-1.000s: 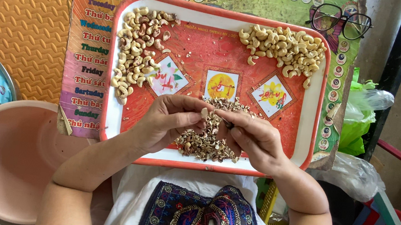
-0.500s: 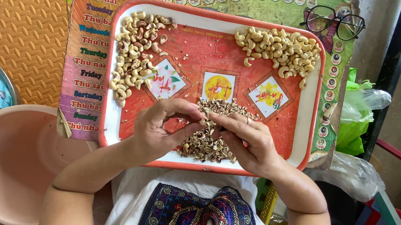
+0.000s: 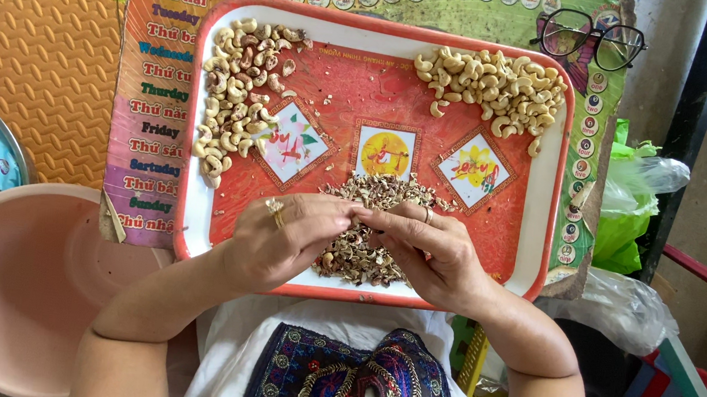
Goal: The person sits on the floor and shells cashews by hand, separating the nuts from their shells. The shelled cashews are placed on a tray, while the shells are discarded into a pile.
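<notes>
Peeling step: left hand [image 3: 282, 239] and right hand [image 3: 427, 251] pinch one cashew together, right over the husk pile [image 3: 368, 227]; next needs a careful thumbnail scrape.

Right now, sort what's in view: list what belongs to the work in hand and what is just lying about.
In use:
- left hand and right hand, fingertips meeting over the pile of shells
- red tray
- mixed cashews, tray's left side
- pale cashews, top right

Lying about:
- glasses
- pink basin
- green plastic bag
- printed chart under the tray
</notes>
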